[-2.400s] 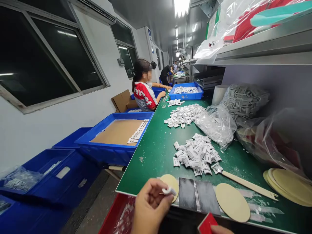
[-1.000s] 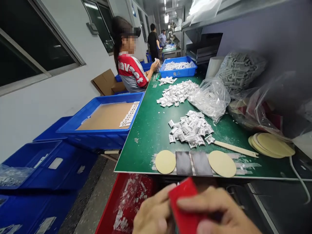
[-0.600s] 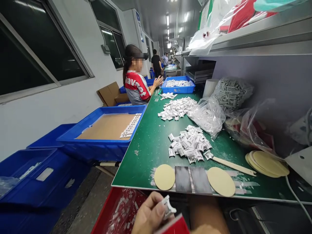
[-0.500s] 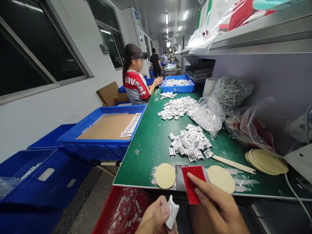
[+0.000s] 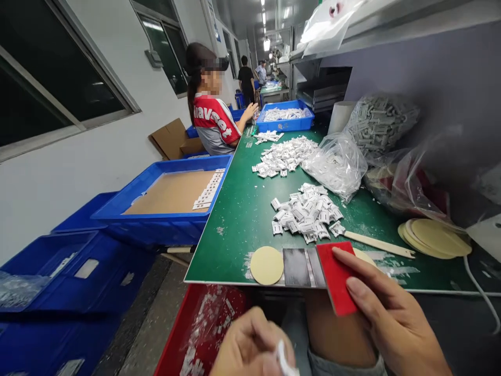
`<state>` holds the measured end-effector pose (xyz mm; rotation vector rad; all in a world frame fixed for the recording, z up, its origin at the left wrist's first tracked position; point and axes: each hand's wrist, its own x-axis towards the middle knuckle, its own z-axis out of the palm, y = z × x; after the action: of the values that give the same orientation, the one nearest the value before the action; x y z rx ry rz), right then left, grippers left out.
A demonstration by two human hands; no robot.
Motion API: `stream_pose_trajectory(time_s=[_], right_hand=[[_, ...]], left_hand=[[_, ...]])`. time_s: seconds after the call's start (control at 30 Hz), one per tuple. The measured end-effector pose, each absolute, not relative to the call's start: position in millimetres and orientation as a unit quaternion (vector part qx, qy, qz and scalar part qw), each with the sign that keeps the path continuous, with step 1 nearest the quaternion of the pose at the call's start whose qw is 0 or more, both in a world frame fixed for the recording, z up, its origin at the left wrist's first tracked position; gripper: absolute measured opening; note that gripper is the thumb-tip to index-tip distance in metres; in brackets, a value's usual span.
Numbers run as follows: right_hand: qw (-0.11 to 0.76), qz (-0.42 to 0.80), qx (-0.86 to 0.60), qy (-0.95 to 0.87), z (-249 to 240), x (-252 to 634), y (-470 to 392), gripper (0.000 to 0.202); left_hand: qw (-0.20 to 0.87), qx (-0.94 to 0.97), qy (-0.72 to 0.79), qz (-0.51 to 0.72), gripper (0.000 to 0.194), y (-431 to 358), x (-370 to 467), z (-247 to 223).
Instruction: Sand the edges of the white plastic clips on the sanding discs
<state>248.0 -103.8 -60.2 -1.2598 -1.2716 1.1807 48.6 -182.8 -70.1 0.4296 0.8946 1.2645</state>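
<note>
**Small white clip pinched low, red card held over the table edge**

The small white plastic part sits at the very bottom of the view, pinched in the fingers of the left hand, below the table edge and above the red bin. It looks light, stiff and smooth, the sort of moulded piece that could slip or snap at a thin tab, so a pinch across its flat faces seems the safest hold; most of it is cut off by the frame, so its exact shape is hard to tell.

The right hand grips a red card between thumb and fingers at its near end. The card looks thin, rigid and light, and its far end lies over the dark strips fixed at the front of the green table. A round yellow disc lies just left of the strips. Behind them is a heap of white parts with a pale wooden stick touching its right side.

Farther along the table a co-worker sits working.
</note>
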Motion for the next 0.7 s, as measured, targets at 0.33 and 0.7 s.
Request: stream_pose_trajectory(time_s=[0.33, 0.7], right_hand=[[0.491, 0.639, -0.419, -0.419, -63, 248, -127, 0.019], [0.394, 0.533, -0.410, -0.627, -35, 238, -91, 0.029]], left_hand=[[0.393, 0.282, 0.621, 0.616, 0.026, -178, 71, -54], [0.416, 0.301, 0.576, 0.636, 0.021, -188, 72, -54]])
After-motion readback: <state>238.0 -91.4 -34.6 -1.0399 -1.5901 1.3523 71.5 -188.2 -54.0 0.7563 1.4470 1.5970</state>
